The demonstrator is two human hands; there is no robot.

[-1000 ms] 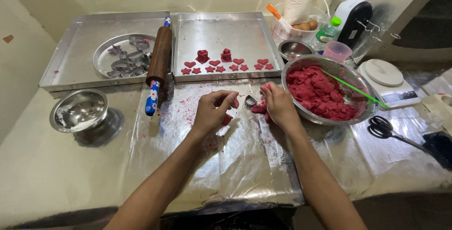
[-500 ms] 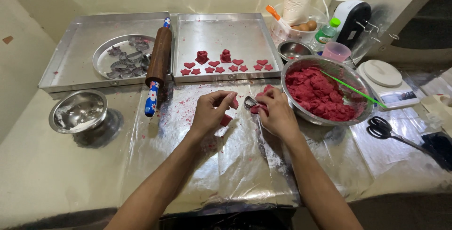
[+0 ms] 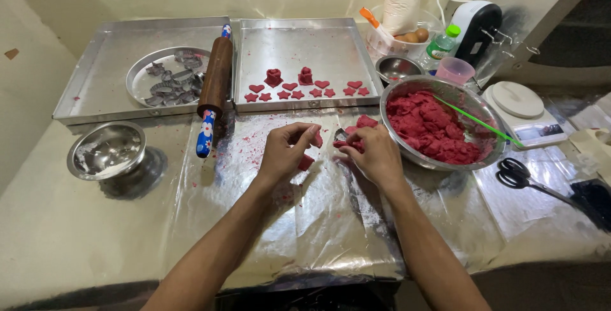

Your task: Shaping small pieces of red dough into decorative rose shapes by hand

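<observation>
- My left hand pinches a small piece of red dough between thumb and fingertips, just above the foil sheet.
- My right hand is curled tight over more red dough at its fingertips, with a small metal cutter right beside them; whether I actually grip the cutter, I cannot tell.
- Risk: the dough looks soft, so too firm a pinch would likely squash the shape, and crumbs could stick to the foil and tear it.
- Just right of my hands, the steel bowl of dough stands near enough for my wrist to knock it.
- Beyond, the baking tray holds rows of cut hearts and stars; a rolling pin lies beside it.
- Farthest, a pale wall backs the crowded counter.
</observation>
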